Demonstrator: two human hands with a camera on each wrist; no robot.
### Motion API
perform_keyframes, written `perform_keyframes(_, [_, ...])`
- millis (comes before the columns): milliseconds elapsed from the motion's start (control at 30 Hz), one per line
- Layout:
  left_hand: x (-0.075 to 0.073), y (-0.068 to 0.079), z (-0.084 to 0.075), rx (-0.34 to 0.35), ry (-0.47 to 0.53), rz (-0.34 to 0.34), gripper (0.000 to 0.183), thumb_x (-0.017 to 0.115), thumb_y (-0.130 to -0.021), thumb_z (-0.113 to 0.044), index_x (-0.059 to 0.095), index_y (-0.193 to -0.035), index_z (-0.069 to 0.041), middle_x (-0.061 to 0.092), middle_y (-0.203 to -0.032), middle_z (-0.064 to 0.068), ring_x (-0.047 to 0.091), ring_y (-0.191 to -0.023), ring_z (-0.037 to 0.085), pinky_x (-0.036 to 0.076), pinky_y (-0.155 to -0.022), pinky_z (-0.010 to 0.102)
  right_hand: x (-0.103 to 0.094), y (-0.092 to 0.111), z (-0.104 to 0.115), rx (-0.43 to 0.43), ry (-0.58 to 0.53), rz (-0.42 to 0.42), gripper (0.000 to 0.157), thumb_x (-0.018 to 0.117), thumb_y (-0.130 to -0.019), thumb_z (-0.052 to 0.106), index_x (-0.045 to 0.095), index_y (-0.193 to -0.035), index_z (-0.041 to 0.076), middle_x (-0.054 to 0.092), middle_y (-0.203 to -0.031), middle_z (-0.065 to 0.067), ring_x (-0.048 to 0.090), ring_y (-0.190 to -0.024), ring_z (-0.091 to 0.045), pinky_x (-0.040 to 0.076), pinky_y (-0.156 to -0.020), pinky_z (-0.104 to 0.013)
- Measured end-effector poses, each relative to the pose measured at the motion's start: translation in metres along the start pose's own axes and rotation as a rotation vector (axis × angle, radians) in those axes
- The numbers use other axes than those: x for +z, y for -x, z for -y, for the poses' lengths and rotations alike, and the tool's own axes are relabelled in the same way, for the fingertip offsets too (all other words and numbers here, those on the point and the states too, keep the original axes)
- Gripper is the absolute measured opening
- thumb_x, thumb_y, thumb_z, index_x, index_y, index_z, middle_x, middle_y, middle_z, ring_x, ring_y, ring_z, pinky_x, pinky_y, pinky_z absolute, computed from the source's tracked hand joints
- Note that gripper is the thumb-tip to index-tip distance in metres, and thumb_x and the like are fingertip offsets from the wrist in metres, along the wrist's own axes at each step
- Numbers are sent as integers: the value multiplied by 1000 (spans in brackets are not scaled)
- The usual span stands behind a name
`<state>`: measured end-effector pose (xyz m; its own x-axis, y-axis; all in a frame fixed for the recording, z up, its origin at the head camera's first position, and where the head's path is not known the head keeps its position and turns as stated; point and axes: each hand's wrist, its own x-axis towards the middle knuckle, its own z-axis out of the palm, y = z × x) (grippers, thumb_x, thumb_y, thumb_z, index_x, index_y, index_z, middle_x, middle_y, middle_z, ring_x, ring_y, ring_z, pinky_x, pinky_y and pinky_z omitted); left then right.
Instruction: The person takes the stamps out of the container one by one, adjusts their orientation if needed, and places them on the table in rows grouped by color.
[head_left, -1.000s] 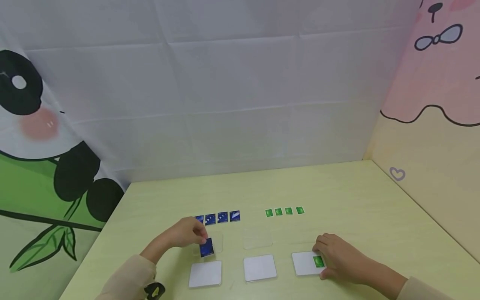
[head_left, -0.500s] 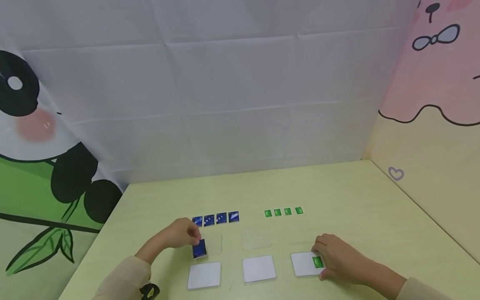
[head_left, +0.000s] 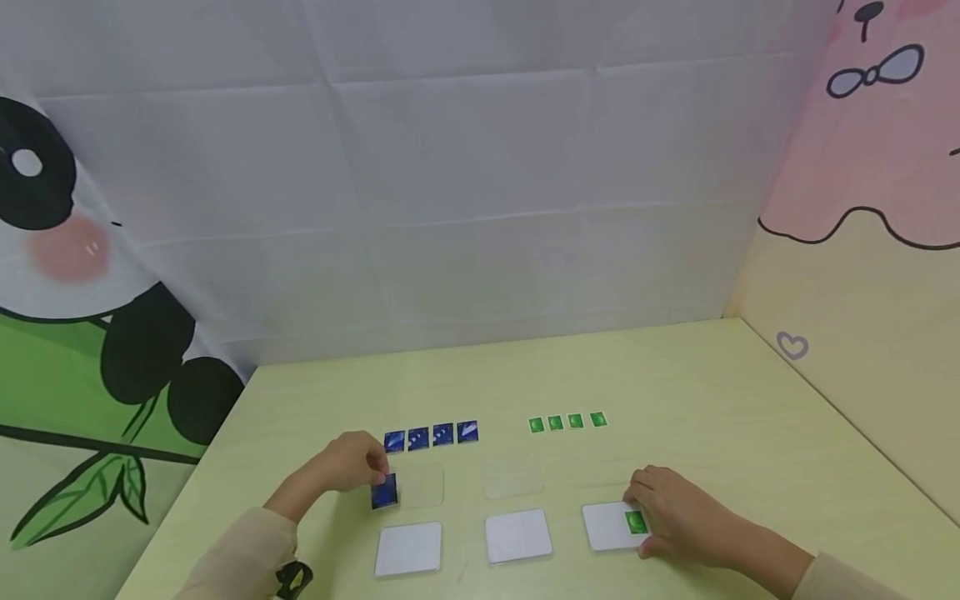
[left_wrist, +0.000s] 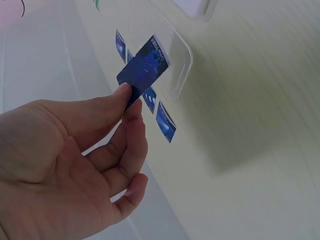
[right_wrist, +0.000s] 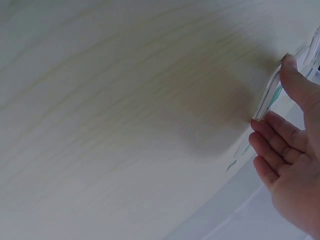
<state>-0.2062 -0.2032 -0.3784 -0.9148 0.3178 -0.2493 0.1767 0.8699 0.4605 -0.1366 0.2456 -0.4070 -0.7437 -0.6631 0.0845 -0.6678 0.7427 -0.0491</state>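
In the head view my left hand [head_left: 352, 462] is raised over the table's left part, pinching a dark blue stamp [head_left: 384, 492] between thumb and forefinger. Its serrated edge and small white lettering show in the left wrist view, where the stamp [left_wrist: 145, 67] tilts upward. My right hand [head_left: 686, 517] holds a flat white box with clear edges [head_left: 604, 527] by its right side, thumb at the near corner and fingers at the far one. A green stamp [head_left: 637, 522] lies on that box's right part. The thumb and fingers [right_wrist: 277, 142] touch the clear rim in the right wrist view.
Two more white boxes [head_left: 408, 550], [head_left: 518, 536] lie left of the held one. Clear lids [head_left: 422, 486], [head_left: 513, 478] lie behind them. Farther back are a row of blue stamps [head_left: 443, 433] and a row of green stamps [head_left: 576, 421]. A white cloth [head_left: 480, 167] hangs behind the table.
My left hand has moved left with the blue stamp, away from over the left clear lid to its left side. My right hand stays at the right box.
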Motion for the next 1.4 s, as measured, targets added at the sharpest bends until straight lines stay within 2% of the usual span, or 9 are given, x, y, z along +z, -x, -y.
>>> perform_keyframes(267, [-6,0,0,-5,-14,27,10,71,-82,-4,65,-75,-8,62,-73,1,51,-68,15,45,-63,30,-2,0,1,-1,4,13,55,77,-67,54,65,-101,12,57,-95,10,47,-87,-5,47,-85,-35])
perform_keyframes(667, [-17,-5,6,-30,-92,46,8,71,-82,-4,66,-76,-8,65,-77,2,54,-69,15,47,-66,32,-2,0,0,-11,15,-20,54,79,-66,51,64,-100,12,57,-94,10,47,-86,-5,48,-86,-35])
perform_keyframes(1133, [-21,-10,10,-58,-189,38,7,72,-81,-7,68,-76,-9,66,-76,1,54,-70,16,44,-72,41,-2,0,-1,-8,8,-5,54,79,-66,51,65,-100,12,58,-95,9,48,-86,-5,47,-84,-34])
perform_keyframes(1400, [-19,-15,18,-68,-219,17,7,73,-81,-7,69,-76,-10,67,-78,0,55,-74,17,42,-80,49,-2,1,0,-24,14,-36,53,81,-65,49,64,-99,12,56,-92,11,46,-85,-4,47,-84,-33])
